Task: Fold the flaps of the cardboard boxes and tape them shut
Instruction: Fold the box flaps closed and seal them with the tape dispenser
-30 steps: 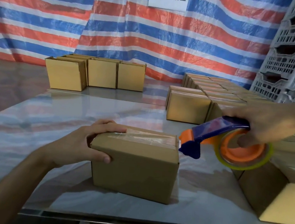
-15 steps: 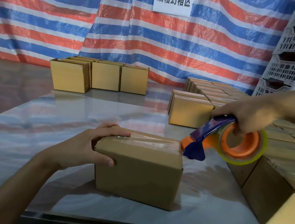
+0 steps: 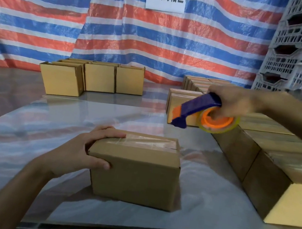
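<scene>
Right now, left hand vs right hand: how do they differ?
The left hand grips the left end of the taped box on the table; the right hand holds the tape dispenser. The left hand is low, against the box; the right hand is raised, dispenser clear of it. Both are bare and gripping.

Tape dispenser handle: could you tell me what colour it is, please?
Dark blue, on the tape dispenser; seen best in the head view.

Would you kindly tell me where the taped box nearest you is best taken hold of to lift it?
Probably by its two short ends, coming from the left and right sides. The taped box lies long side toward you, the left hand grips the left end, and the right end stands free of the neighbouring boxes.
</scene>
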